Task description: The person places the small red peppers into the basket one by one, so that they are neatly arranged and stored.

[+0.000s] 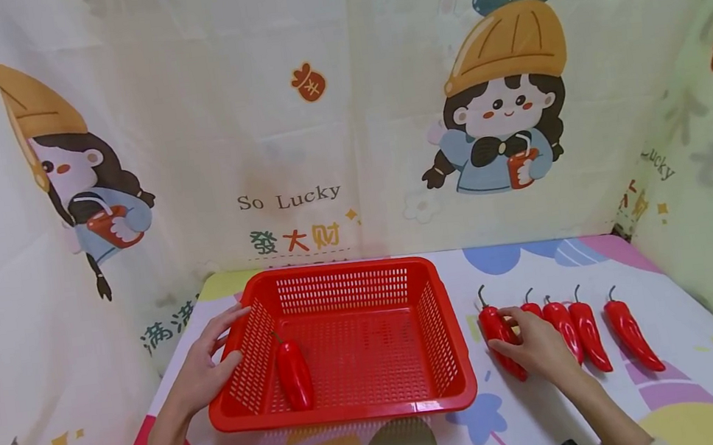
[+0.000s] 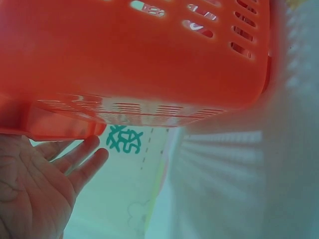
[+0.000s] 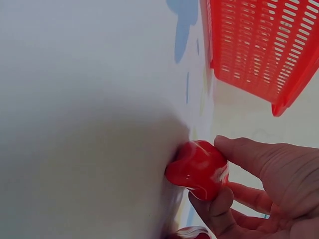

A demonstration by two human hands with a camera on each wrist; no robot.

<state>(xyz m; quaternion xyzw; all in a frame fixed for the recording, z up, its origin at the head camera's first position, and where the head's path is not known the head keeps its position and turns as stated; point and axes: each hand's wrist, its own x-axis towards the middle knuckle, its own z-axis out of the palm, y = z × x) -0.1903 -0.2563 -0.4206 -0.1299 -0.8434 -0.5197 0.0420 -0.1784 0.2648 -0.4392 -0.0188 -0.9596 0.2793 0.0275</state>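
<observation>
My right hand (image 1: 534, 342) pinches a glossy red chili pepper (image 1: 495, 331) between thumb and fingers, at the left end of a row of peppers. In the right wrist view the pepper's rounded red end (image 3: 197, 169) shows at the fingertips, low over the tabletop. A red plastic basket (image 1: 347, 414) with slotted walls stands left of it. My left hand (image 1: 204, 367) rests at the basket's left rim; its fingers look mostly straight along the outside in the left wrist view. Inside the basket, on the left, lies one red pepper (image 1: 293, 375).
Several more red peppers lie to the right of my right hand, among them one at the far right (image 1: 633, 337); the hand partly covers the nearest ones. A patterned cloth (image 1: 382, 100) hangs behind the table and at both sides. The tabletop (image 1: 484, 444) has a colourful print.
</observation>
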